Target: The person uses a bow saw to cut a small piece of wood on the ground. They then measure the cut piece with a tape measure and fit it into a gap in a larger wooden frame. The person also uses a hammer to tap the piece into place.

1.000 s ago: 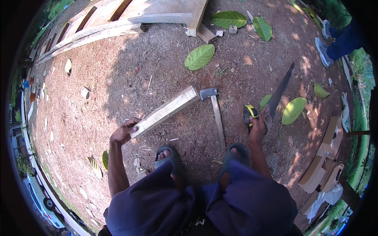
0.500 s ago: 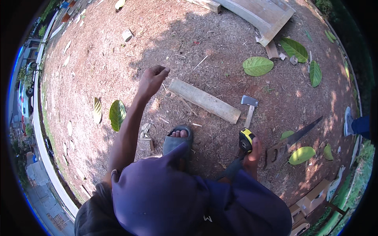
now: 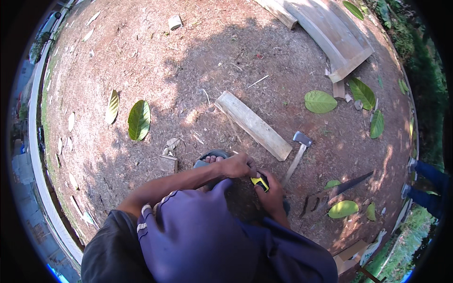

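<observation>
My right hand (image 3: 272, 195) is wrapped round a yellow and black tape measure (image 3: 260, 183) in front of my body. Reaching across from the left, my left hand (image 3: 238, 166) has its fingers closed at the front end of the tape measure; what its fingertips pinch is hard to make out. Just beyond my hands a rough length of timber (image 3: 255, 126) lies slantwise on the ground. To the right of it rests an axe (image 3: 297, 152) with a grey head and a wooden handle. A hand saw (image 3: 342, 188) lies farther right.
A large wooden plank structure (image 3: 337, 42) lies at the far right beside a beam (image 3: 278, 12). Small wood blocks (image 3: 168, 163) and large green leaves (image 3: 139, 120) are scattered about. Another person's legs (image 3: 427, 186) show at the right edge, above a cardboard box (image 3: 350, 254).
My left hand has swung from the timber's far left end back to the tape measure. The right hand has brought the tape measure inward, to the left. The view has shifted.
</observation>
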`<state>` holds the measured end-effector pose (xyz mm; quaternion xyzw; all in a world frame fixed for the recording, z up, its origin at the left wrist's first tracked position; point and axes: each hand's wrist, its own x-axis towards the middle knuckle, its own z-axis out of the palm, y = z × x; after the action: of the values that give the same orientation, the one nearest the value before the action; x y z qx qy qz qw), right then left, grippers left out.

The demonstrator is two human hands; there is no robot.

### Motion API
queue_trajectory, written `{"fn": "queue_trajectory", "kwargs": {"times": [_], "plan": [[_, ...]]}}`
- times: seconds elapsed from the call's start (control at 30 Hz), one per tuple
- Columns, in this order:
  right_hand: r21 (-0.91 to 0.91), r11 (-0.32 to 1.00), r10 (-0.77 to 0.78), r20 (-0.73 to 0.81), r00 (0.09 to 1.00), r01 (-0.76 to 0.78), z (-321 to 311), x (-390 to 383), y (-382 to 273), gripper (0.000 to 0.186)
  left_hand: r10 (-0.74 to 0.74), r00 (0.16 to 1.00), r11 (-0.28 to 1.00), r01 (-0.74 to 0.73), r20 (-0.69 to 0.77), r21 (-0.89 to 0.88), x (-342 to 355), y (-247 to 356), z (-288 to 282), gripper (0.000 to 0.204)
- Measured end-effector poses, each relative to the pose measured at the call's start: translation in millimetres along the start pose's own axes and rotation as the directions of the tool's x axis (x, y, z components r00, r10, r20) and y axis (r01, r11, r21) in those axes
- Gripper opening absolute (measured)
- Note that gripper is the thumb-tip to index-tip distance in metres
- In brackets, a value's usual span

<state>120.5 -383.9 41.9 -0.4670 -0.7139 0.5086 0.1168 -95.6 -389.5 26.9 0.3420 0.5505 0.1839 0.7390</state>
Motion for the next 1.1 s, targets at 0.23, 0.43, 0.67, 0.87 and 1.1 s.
{"fn": "queue_trajectory", "kwargs": {"times": [0.23,0.43,0.67,0.87,1.1], "plan": [[-0.124,0.958,0.229,-0.222,0.948,-0.260,-45,19,-7,0.040,0.111,0.872,0.971,-0.197,-0.476,-0.135,-9,41,-121,0.022],[-0.379,0.903,0.050,-0.374,0.926,-0.202,-81,19,50,0.033,0.146,0.645,0.978,0.019,-0.750,0.207,8,37,-189,0.033],[-0.461,0.848,0.022,-0.461,0.887,-0.260,-95,24,55,0.028,0.181,0.617,0.953,0.084,-0.766,0.293,19,30,-164,0.044],[-0.518,0.821,-0.070,-0.510,0.857,-0.241,-87,24,70,0.031,0.270,0.556,0.891,0.166,-0.786,0.423,22,33,-150,0.046],[-0.429,0.883,-0.039,-0.471,0.882,-0.190,-75,30,70,0.034,0.366,0.487,0.846,0.181,-0.793,0.501,20,29,-141,0.051]]}}
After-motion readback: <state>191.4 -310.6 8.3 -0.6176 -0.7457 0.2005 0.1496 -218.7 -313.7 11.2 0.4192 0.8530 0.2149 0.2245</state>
